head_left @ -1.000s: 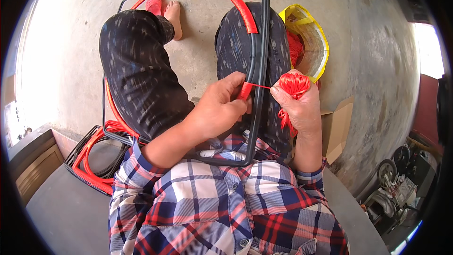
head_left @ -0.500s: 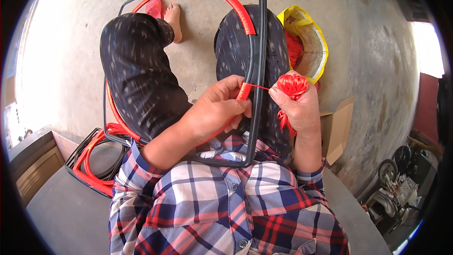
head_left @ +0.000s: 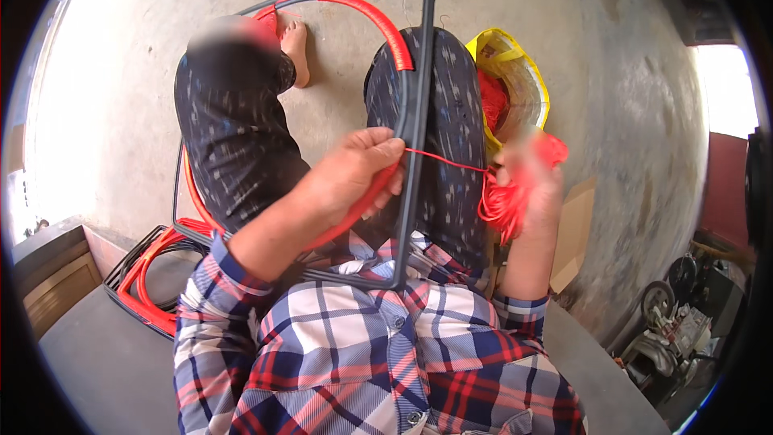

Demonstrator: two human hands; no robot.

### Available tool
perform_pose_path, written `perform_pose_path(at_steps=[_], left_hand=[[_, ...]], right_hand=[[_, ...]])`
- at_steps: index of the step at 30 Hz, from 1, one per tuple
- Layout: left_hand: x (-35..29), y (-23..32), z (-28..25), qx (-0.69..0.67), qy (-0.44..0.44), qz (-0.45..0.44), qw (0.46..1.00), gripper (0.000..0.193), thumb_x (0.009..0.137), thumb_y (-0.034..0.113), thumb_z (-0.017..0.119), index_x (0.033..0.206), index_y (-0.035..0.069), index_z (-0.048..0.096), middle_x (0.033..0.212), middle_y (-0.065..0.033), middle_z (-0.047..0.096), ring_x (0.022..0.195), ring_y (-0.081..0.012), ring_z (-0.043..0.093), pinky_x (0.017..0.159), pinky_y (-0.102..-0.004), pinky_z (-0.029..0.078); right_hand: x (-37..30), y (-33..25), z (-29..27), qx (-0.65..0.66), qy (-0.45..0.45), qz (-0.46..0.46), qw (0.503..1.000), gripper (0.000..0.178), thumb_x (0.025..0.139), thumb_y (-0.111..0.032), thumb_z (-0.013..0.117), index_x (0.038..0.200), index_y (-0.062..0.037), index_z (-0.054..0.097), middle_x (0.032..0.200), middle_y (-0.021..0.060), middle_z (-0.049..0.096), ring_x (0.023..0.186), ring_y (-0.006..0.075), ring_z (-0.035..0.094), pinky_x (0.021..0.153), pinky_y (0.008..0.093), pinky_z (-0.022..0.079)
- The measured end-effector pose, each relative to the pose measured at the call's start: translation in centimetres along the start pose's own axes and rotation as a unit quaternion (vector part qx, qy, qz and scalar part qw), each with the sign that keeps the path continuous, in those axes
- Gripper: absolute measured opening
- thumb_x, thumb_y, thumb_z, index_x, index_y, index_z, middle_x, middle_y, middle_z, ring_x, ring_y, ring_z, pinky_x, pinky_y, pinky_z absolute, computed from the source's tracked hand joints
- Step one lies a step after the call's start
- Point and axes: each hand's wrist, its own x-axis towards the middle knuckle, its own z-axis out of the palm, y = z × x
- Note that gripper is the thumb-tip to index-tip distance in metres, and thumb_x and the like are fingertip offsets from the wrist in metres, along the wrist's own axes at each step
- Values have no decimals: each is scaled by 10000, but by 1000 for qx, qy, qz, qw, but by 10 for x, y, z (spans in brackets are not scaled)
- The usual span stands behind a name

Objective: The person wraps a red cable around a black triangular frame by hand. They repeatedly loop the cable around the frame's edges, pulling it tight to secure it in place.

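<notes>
A dark rectangular frame (head_left: 428, 32) with a round inner hoop (head_left: 400, 105) lies across my lap. Red cord wrapping (head_left: 378, 18) covers the hoop's far side, and more red wrapping covers its near part. My left hand (head_left: 354, 173) is closed around the hoop where the near wrapping ends, thumb on top. From that thumb a single red strand (head_left: 443, 159) runs right, over the frame's side bar, to a loose bundle of red cord (head_left: 506, 205). My right hand (head_left: 541, 185), partly blurred, grips this bundle beyond the right knee.
A yellow-rimmed bag (head_left: 527, 72) with red cord inside stands right of my knee, near a cardboard box (head_left: 576, 229). On the grey seat (head_left: 97, 338) to my left lie more frames with red hoops (head_left: 145, 298). Wheeled machinery (head_left: 672, 314) stands at the far right.
My right hand has moved right and slightly down with the bundle, lengthening the strand. The frame has shifted left and a little nearer, and my left thumb now covers the wrapping's end.
</notes>
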Motion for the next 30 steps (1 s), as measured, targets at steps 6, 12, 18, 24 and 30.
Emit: perform_pose_path(at_steps=[6,12,18,24,30], left_hand=[[-18,-5,-11,11,16,17,1000,278,1040,252,484,867,57,577,631,-46,570,434,-107,481,396,-228,380],[1,-31,-18,145,55,54,986,266,1030,227,509,888,28,615,802,-56,583,721,-130,572,643,-251,453],[5,-49,-17,338,148,234,900,216,961,192,604,878,6,675,1197,-145,533,1195,-258,464,1009,-356,380],[-1,-45,-4,452,225,275,818,206,888,254,659,930,66,730,1527,-318,257,1330,-514,304,1126,-540,259],[0,-46,-2,446,207,335,804,219,910,224,645,1005,39,713,1429,-268,400,1266,-441,400,1084,-488,330]], right_hand=[[22,35,-151,189,207,-64,958,200,972,-230,595,837,-101,523,692,23,501,603,149,493,597,288,467],[30,26,-66,169,46,-53,983,457,802,-72,572,1246,31,550,1066,123,600,964,232,569,916,367,463],[12,-34,89,-298,-192,-263,897,454,815,4,644,1257,-21,544,1093,134,654,1010,249,650,885,342,509],[29,-26,133,-579,-309,-429,621,300,666,-117,743,938,-65,629,942,78,618,932,272,629,761,417,488],[32,-20,143,-601,-346,-395,602,347,670,-162,786,967,-76,630,1006,78,615,995,270,590,873,420,452]])
